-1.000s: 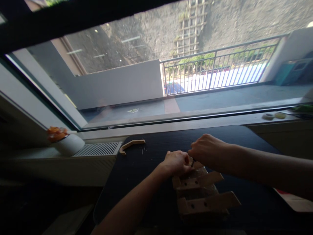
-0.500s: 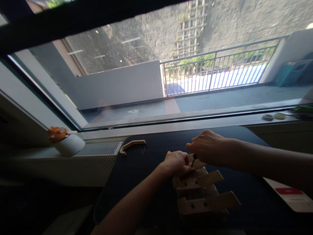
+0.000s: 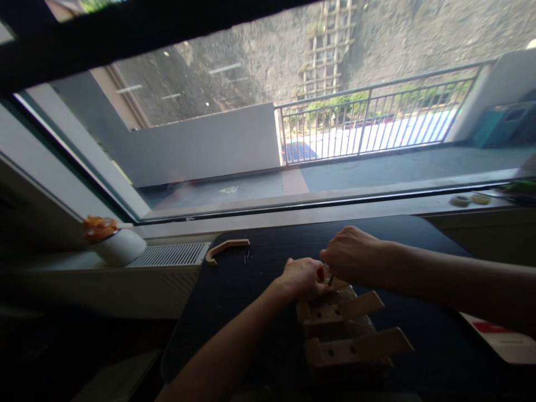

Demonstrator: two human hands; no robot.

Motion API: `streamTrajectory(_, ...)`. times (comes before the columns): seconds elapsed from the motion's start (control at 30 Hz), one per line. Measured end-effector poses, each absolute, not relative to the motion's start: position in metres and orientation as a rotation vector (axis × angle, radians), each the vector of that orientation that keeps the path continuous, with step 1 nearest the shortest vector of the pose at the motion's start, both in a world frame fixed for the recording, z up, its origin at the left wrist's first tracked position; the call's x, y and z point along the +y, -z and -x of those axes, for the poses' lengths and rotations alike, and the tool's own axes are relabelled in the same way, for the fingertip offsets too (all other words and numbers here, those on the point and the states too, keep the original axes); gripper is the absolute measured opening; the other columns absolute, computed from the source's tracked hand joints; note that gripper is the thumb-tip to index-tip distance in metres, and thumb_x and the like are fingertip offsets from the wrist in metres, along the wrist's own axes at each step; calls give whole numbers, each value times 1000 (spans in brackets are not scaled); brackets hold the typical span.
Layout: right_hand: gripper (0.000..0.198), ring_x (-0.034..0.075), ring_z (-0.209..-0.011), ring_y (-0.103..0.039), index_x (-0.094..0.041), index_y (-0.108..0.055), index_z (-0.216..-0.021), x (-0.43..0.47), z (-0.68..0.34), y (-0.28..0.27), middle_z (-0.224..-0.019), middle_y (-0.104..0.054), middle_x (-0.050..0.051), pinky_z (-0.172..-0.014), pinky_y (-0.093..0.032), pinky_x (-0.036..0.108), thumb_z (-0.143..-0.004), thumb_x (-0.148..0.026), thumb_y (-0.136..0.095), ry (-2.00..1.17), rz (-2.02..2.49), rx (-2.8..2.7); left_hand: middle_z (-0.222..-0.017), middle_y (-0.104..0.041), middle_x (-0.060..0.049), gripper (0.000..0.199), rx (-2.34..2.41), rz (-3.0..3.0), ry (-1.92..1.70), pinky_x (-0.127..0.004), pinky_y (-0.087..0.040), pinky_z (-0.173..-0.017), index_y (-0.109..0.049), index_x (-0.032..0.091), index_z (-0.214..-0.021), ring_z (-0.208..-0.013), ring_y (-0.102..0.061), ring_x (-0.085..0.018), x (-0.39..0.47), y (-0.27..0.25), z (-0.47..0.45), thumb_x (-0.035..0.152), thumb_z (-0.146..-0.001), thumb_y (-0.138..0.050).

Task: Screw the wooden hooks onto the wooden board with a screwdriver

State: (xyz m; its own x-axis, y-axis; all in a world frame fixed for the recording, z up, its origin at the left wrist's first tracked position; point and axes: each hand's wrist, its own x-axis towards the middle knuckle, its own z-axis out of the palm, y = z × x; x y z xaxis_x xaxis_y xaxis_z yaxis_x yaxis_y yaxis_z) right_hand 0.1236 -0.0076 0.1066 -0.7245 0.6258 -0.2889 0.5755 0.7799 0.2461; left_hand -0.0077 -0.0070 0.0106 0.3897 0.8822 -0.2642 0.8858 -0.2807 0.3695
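My left hand point(image 3: 305, 279) is closed on the farthest wooden hook point(image 3: 340, 283), pressing it against a board. In my right hand point(image 3: 349, 254), just above and to the right, the fingers are wrapped round a small dark tool point(image 3: 330, 280); only its thin shaft shows, so its exact kind is unclear. Nearer to me, a middle wooden hook point(image 3: 341, 311) and a front wooden hook point(image 3: 360, 347) lie across the same board point(image 3: 363, 326), which looks wrapped in clear film. Each of these two has two dark round holes or screw heads.
On the dark table point(image 3: 234, 312), a loose curved wooden hook point(image 3: 228, 244) lies at the back left, beside small screws or nails point(image 3: 246, 258). A red-and-white flat item point(image 3: 502, 338) is at right. Behind stand a radiator point(image 3: 170, 255), a white pot point(image 3: 121, 247) and the window sill point(image 3: 288, 216).
My right hand has turned and dipped slightly over the tool, hiding more of it. My left hand and the hooks have hardly moved.
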Motion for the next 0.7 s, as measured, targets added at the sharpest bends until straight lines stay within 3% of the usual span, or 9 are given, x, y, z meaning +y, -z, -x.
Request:
streamTrajectory(0.17,25,26,-83,-70,-14,-67,-100,-11,-119,-115,-84,-73,10,-59,-42,28,-77,-4,-66,-169,-891,2518,-82,-70,1,23,1523,-2198,18,-39,-45,-91,-65,24,-80,-85,-66,-22,-6,-10,8,47,-76,-66)
streamTrajectory(0.3,14,25,-83,-70,-14,-69,-88,-9,-116,-112,-87,-73,11,-61,-42,29,-77,-7,-68,-204,-882,2515,-81,-69,1,23,1529,-2208,18,-42,-44,-93,-66,24,-79,-85,-66,-23,-6,-9,8,47,-76,-65)
streamTrajectory(0.47,3,22,-79,-69,-16,-68,-75,-2,-121,-103,-76,-71,9,-63,-44,28,-78,-14,-70,-229,-925,2543,-86,-70,1,21,1510,-2207,22,-37,-46,-88,-66,24,-83,-85,-66,-21,-7,-11,8,44,-76,-66)
streamTrajectory(0.6,5,22,-77,-69,-15,-69,-74,-2,-122,-104,-74,-71,9,-64,-44,29,-79,-14,-68,-235,-946,2510,-87,-70,1,23,1505,-2210,33,-35,-47,-87,-66,24,-84,-84,-66,-20,-7,-14,8,45,-76,-67)
streamTrajectory(0.7,8,23,-78,-69,-15,-70,-86,-5,-121,-106,-79,-72,10,-62,-43,29,-79,-13,-67,-209,-913,2501,-85,-70,1,24,1507,-2221,33,-36,-47,-87,-66,24,-82,-83,-66,-21,-7,-13,8,47,-77,-66)
